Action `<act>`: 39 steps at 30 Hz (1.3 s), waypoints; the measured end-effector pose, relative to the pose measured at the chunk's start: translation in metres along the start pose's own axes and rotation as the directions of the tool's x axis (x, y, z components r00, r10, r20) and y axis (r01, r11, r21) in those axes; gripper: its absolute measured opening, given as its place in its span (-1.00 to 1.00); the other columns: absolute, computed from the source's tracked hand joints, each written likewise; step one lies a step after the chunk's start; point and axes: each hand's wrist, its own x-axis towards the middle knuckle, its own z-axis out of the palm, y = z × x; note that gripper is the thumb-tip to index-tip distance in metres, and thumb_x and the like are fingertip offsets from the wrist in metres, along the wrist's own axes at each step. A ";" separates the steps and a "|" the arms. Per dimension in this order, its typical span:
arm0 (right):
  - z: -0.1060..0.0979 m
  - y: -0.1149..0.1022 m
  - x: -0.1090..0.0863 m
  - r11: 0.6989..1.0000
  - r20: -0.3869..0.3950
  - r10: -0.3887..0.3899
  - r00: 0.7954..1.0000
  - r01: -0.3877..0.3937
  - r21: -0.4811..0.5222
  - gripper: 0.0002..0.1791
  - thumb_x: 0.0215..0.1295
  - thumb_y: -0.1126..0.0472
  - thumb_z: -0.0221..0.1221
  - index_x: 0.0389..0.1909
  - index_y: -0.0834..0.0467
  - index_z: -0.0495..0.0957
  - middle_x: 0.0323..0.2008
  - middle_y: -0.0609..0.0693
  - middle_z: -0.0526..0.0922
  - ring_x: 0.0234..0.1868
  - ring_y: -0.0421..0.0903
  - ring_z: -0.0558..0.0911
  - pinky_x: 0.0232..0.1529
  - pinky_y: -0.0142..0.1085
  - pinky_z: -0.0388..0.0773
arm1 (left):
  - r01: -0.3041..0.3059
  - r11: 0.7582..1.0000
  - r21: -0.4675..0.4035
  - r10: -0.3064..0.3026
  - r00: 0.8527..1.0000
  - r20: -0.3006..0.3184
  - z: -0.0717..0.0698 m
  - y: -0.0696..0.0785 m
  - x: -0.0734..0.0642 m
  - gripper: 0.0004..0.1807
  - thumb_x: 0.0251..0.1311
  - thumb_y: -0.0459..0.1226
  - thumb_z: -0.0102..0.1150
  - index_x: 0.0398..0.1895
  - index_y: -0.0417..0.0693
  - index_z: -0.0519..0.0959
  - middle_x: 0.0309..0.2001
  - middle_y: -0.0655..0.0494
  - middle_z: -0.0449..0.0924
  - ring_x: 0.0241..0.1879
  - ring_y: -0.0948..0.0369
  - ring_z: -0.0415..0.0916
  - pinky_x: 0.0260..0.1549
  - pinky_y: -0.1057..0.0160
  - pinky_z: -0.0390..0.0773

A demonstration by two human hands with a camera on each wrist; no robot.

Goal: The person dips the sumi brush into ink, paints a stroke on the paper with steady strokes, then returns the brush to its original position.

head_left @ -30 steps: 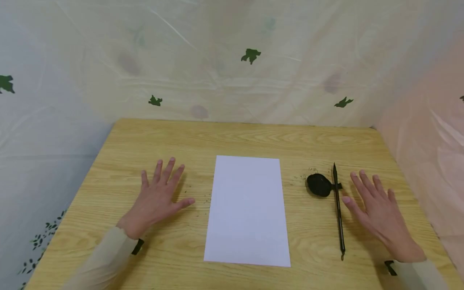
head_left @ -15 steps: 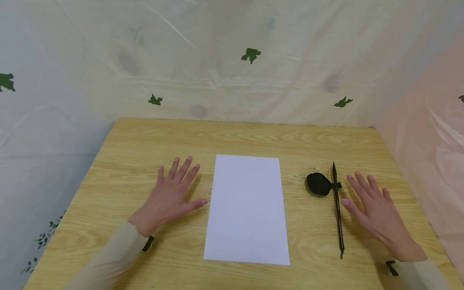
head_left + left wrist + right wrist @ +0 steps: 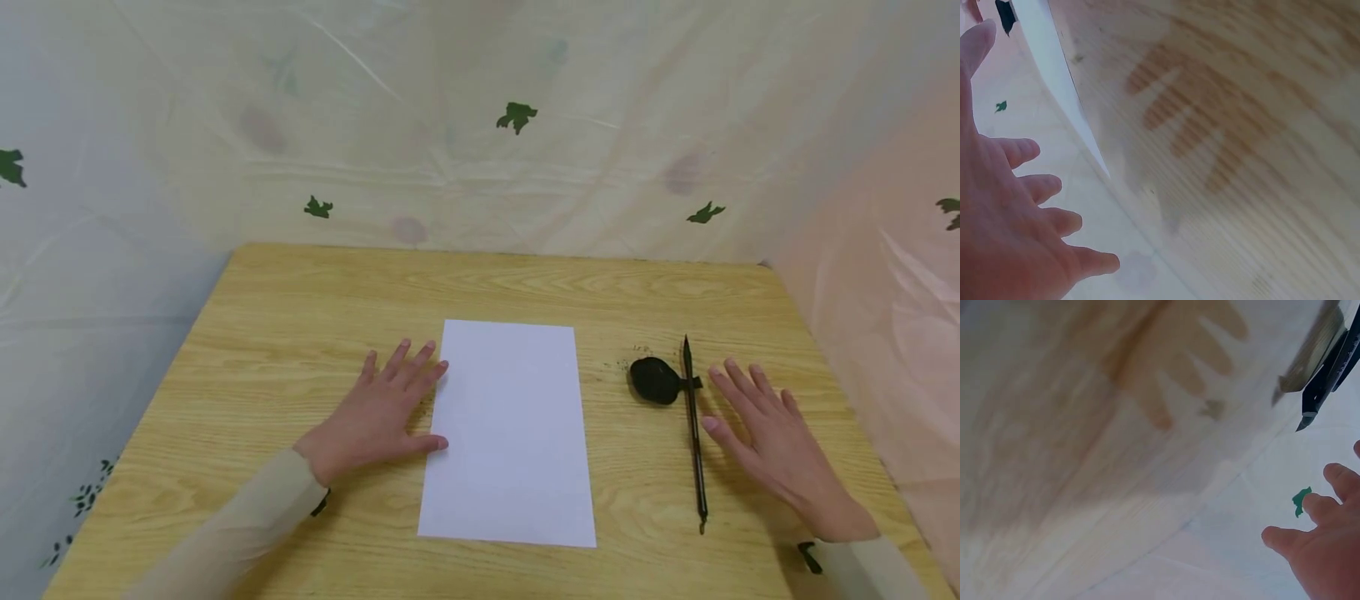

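Observation:
My left hand is spread at the left edge of a blank white sheet of paper, with its thumb and index fingertips overlapping the edge. The left wrist view shows that hand with straight fingers and nothing in them, its reflection on the tabletop. A black ink brush lies lengthwise, tip away from me, across the short tab of a rounded black dish-like piece. Just right of the brush is my right hand, fingers extended and holding nothing. Brush and black piece also stand at the top right of the right wrist view.
The wood-grain table reaches back to a pale hanging sheet printed with green birds. Similar sheets hang along the left and right sides. Small dark specks mark the table by the black piece.
My left hand has moved right, from the bare table to the paper's left edge. My right hand has shifted only slightly leftward. The paper and brush have stayed in place on the table.

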 end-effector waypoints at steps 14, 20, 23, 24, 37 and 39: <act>0.001 0.003 -0.004 1.000 0.013 -0.023 1.000 0.023 -0.005 -0.19 0.53 0.01 0.15 0.67 0.06 0.05 0.64 0.18 -0.02 0.66 0.16 -0.19 0.52 0.29 -0.39 | -0.028 1.000 -0.002 0.028 0.994 0.104 0.000 0.005 0.007 0.13 0.21 0.40 0.19 0.68 0.04 0.07 0.68 -0.01 -0.15 0.64 -0.14 -0.32 0.45 -0.43 -0.16; 0.002 0.003 -0.004 0.999 0.007 -0.051 0.999 0.051 -0.017 -0.19 0.51 0.02 0.18 0.66 0.04 0.08 0.63 0.18 0.04 0.66 0.13 -0.15 0.54 0.24 -0.35 | -0.040 0.999 -0.004 0.040 0.993 0.108 0.001 0.005 0.007 0.10 0.22 0.37 0.22 0.66 -0.01 0.12 0.67 -0.06 -0.09 0.63 -0.17 -0.26 0.43 -0.43 -0.09; 0.001 0.003 -0.003 0.997 0.012 -0.073 0.997 0.073 -0.020 -0.20 0.50 0.02 0.20 0.64 0.07 0.12 0.62 0.20 0.07 0.66 0.12 -0.13 0.55 0.21 -0.33 | -0.038 0.999 0.001 0.037 0.992 0.122 0.002 0.004 0.008 0.10 0.23 0.37 0.21 0.66 0.00 0.12 0.67 -0.06 -0.10 0.63 -0.17 -0.25 0.43 -0.43 -0.08; 0.001 0.003 -0.003 0.996 0.011 -0.081 0.997 0.082 -0.023 -0.21 0.49 0.03 0.21 0.64 0.08 0.14 0.62 0.20 0.09 0.66 0.13 -0.12 0.56 0.21 -0.31 | -0.040 0.999 0.002 0.040 0.992 0.123 0.003 0.003 0.008 0.09 0.23 0.37 0.21 0.66 -0.01 0.13 0.67 -0.07 -0.09 0.63 -0.18 -0.24 0.43 -0.44 -0.07; -0.002 0.002 -0.004 0.976 0.013 -0.207 0.978 0.207 -0.067 -0.35 0.45 0.10 0.27 0.50 0.12 0.39 0.53 0.19 0.30 0.64 0.01 0.02 0.61 -0.09 -0.21 | -0.037 0.999 -0.022 0.040 0.988 0.149 0.005 0.004 0.009 0.05 0.25 0.35 0.22 0.64 -0.01 0.18 0.66 -0.08 -0.07 0.62 -0.20 -0.17 0.40 -0.44 0.01; -0.002 0.002 -0.004 0.967 0.004 -0.242 0.970 0.241 -0.083 -0.37 0.41 0.11 0.30 0.47 0.12 0.44 0.48 0.21 0.38 0.63 -0.05 0.04 0.60 -0.16 -0.19 | -0.036 0.999 -0.026 0.040 0.988 0.151 0.004 0.005 0.009 0.05 0.24 0.35 0.21 0.64 -0.01 0.17 0.66 -0.07 -0.07 0.62 -0.19 -0.18 0.41 -0.44 0.01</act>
